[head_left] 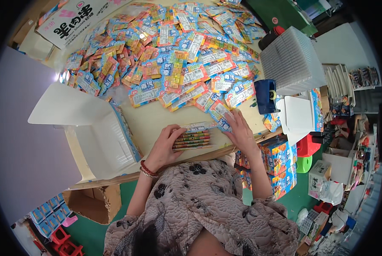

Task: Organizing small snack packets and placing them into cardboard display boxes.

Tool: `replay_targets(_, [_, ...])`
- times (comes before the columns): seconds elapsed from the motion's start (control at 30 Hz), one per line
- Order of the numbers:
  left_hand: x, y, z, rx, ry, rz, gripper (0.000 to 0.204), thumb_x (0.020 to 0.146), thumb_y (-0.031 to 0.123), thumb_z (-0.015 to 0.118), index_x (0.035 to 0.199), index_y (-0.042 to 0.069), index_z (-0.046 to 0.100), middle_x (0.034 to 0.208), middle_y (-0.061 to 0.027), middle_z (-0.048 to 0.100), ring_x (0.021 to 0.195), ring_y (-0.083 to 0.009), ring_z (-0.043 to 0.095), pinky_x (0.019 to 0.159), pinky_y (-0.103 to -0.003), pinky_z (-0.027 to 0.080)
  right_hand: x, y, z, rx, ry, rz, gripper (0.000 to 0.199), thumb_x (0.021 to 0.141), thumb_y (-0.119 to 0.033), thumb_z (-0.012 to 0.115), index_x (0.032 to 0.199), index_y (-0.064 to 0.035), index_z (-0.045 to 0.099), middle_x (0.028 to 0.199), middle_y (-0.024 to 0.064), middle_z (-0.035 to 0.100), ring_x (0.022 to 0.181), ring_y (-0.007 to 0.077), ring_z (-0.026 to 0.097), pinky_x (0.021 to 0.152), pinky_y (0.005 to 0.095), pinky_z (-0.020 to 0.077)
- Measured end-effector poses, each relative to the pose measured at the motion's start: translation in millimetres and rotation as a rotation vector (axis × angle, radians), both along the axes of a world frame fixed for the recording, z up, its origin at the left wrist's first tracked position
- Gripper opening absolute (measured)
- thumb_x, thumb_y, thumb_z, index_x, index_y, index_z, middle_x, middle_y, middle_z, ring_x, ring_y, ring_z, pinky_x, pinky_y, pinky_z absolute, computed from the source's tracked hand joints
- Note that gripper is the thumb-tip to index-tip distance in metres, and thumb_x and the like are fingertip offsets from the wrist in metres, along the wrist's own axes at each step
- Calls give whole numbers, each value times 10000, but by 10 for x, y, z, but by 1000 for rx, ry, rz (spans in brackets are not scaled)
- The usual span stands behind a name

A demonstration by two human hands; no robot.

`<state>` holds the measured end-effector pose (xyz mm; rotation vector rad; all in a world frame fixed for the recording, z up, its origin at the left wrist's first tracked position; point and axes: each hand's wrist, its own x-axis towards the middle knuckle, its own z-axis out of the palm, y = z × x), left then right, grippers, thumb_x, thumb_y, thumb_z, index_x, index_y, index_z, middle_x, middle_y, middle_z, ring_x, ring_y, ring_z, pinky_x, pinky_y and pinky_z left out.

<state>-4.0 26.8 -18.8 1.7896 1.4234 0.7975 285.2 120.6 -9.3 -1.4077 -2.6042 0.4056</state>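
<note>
Candy packets: one stack, at least four edges visible, exact count unclear, just on the near side of the loose packet pile. Left hand, one, clamped around the stack's left end. Right hand, one, fingers spread and touching one single packet at the pile's near edge; cannot tell if thumb pinches it. Pile itself overlaps too much to count. White-lined display boxes, open: one near-left of pile, one near-right. Tape dispenser: one, blue, right of pile.
</note>
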Motion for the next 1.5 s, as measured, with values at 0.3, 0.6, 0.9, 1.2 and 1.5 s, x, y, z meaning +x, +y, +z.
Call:
replay_targets(0.3, [12, -208, 27, -35, 18, -68, 806, 632, 52, 797, 1344, 130, 429, 1297, -156, 413, 1167, -331, 481, 993, -378, 440, -3, 80, -22, 81, 405, 111, 232, 866, -35, 576, 1093, -14, 617, 926, 179, 665, 878, 341, 657, 789, 376, 535])
replay_targets(0.6, [-10, -51, 75, -125, -141, -35, 980, 628, 61, 810, 1452, 94, 280, 1306, -166, 367, 1193, -328, 459, 1015, -367, 428, -532, 386, -52, 207, 445, -182, 408, 893, -234, 635, 1210, 11, 561, 1134, 188, 623, 1071, 352, 579, 890, 371, 466])
replay_targets(0.9, [14, -137, 23, -102, -123, -59, 853, 607, 14, 798, 1352, 110, 393, 1305, -150, 344, 1204, -338, 452, 1020, -378, 434, -248, 188, -274, 307, 137, -349, 462, 915, -89, 541, 1344, 19, 407, 1267, 272, 517, 1217, 428, 485, 939, 411, 479])
replay_targets(1.2, [3, -118, -21, -10, -104, -36, 953, 599, 34, 813, 1415, 128, 329, 1516, -174, 140, 1333, -394, 338, 1057, -419, 409, -251, -153, -201, -490, 870, -289, 182, 987, -50, 429, 1069, 5, 582, 1071, 53, 613, 1066, 133, 569, 912, 271, 447])
replay_targets(1.5, [5, -105, -9, -4, -29, 20, 1143, 606, 139, 848, 1493, 70, 131, 1389, -203, 315, 1275, -370, 386, 1069, -392, 376, -115, 655, -35, -112, 458, -79, 477, 826, -24, 566, 1300, -30, 513, 1170, 163, 597, 1116, 278, 557, 971, 357, 420])
